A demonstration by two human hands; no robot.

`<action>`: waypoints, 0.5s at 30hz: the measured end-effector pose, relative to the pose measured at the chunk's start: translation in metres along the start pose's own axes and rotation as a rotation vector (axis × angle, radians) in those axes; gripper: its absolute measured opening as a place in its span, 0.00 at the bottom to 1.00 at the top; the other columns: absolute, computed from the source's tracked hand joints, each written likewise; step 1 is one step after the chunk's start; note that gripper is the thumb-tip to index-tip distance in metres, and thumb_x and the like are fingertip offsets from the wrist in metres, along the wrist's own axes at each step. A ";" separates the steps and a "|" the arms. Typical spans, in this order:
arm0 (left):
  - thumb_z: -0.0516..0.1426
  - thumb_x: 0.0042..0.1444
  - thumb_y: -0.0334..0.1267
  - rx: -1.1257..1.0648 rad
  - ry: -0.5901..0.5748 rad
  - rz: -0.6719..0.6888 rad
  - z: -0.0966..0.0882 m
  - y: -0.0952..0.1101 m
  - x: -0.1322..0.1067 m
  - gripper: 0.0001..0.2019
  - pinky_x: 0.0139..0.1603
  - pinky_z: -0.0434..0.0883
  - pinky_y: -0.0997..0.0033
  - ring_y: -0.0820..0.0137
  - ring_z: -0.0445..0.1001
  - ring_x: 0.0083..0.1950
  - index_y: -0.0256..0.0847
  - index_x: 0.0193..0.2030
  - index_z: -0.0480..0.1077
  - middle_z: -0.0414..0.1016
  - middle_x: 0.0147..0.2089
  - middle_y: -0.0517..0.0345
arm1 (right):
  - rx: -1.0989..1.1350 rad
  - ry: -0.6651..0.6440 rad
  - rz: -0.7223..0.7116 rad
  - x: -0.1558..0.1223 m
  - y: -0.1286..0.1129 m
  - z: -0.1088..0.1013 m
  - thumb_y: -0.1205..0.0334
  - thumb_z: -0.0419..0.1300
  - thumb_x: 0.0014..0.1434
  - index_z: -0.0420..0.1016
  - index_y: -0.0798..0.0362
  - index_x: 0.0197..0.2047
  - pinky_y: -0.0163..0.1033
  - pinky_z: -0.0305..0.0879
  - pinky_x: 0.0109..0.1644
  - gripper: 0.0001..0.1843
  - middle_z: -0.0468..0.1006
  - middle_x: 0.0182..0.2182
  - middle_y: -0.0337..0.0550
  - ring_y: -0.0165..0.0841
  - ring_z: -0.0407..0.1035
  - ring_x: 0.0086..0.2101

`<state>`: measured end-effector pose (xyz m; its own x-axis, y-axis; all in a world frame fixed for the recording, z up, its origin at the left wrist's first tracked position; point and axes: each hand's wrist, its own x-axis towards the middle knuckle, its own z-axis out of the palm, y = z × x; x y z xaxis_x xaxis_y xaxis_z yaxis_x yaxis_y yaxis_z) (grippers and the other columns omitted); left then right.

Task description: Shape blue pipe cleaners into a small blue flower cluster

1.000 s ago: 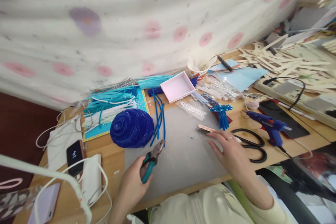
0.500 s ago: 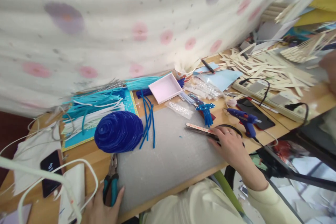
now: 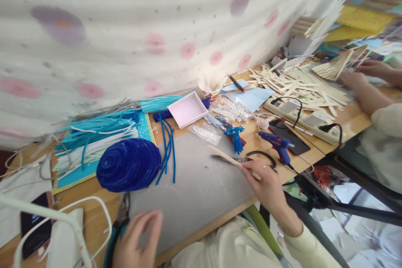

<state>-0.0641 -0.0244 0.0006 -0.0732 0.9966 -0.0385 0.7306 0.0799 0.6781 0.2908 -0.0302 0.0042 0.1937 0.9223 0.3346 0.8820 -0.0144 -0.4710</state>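
My right hand (image 3: 262, 180) pinches one end of a thin flat beige strip (image 3: 224, 155), which is lifted at a slant over the scissors (image 3: 220, 158). The scissors' black handle lies partly behind my fingers. My left hand (image 3: 141, 234) is at the near edge of the grey mat (image 3: 188, 197), fingers curved, thumb apart, with nothing between them. Teal-handled pliers (image 3: 121, 217) lie just left of it, partly covered. Beyond them sits a dome wound from dark blue fuzzy stems (image 3: 128, 164). Several loose blue pipe cleaners (image 3: 168, 150) lie beside the dome.
Behind the mat are a pale pink box (image 3: 188, 111), bead packets (image 3: 205, 134) and a small blue pipe-cleaner piece (image 3: 235, 138). A blue glue gun (image 3: 278, 144), power strip (image 3: 301, 117) and wooden sticks (image 3: 292, 83) fill the right. Another person's hands (image 3: 361, 79) work there. White cable (image 3: 106, 209) loops at left.
My right hand has raised the strip off the scissors and turned it. My left hand has come off the pliers and moved right. The view has shifted to the right.
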 end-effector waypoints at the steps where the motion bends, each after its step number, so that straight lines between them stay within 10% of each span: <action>1: 0.57 0.60 0.55 -0.170 -0.240 0.017 0.016 0.024 0.003 0.17 0.56 0.75 0.55 0.54 0.79 0.53 0.47 0.44 0.79 0.82 0.51 0.49 | 0.037 -0.009 -0.022 -0.003 -0.018 0.002 0.56 0.53 0.72 0.80 0.50 0.38 0.42 0.72 0.40 0.16 0.83 0.32 0.47 0.38 0.77 0.35; 3: 0.58 0.59 0.56 -0.475 -0.472 -0.004 0.048 0.071 0.010 0.22 0.60 0.73 0.57 0.56 0.77 0.59 0.45 0.53 0.76 0.78 0.59 0.46 | 0.221 -0.055 -0.123 -0.009 -0.052 0.006 0.60 0.53 0.72 0.81 0.49 0.42 0.40 0.73 0.41 0.14 0.83 0.33 0.45 0.36 0.76 0.35; 7: 0.50 0.64 0.60 -0.685 -0.494 -0.064 0.077 0.114 0.025 0.24 0.55 0.74 0.59 0.59 0.80 0.50 0.42 0.41 0.74 0.82 0.47 0.44 | 0.355 -0.197 -0.355 -0.019 -0.062 0.005 0.62 0.55 0.70 0.77 0.49 0.54 0.44 0.74 0.50 0.13 0.83 0.46 0.49 0.39 0.76 0.47; 11: 0.51 0.62 0.58 -0.249 -0.231 -0.053 0.041 0.062 0.039 0.18 0.34 0.72 0.64 0.59 0.79 0.33 0.45 0.36 0.68 0.79 0.30 0.52 | -0.056 -0.070 -0.065 -0.028 0.015 -0.012 0.73 0.50 0.63 0.74 0.55 0.54 0.51 0.73 0.52 0.20 0.79 0.50 0.58 0.45 0.75 0.49; 15: 0.50 0.58 0.50 0.250 -0.236 -0.005 -0.006 -0.020 0.041 0.12 0.33 0.69 0.62 0.53 0.81 0.34 0.47 0.35 0.69 0.81 0.30 0.50 | -0.426 -0.240 -0.051 -0.025 0.076 -0.024 0.79 0.52 0.53 0.72 0.58 0.55 0.50 0.72 0.51 0.27 0.79 0.50 0.59 0.47 0.75 0.48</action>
<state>-0.0862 0.0144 -0.0101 0.0606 0.9712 -0.2303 0.8767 0.0585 0.4774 0.3632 -0.0643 -0.0200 0.0851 0.9882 0.1271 0.9948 -0.0772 -0.0660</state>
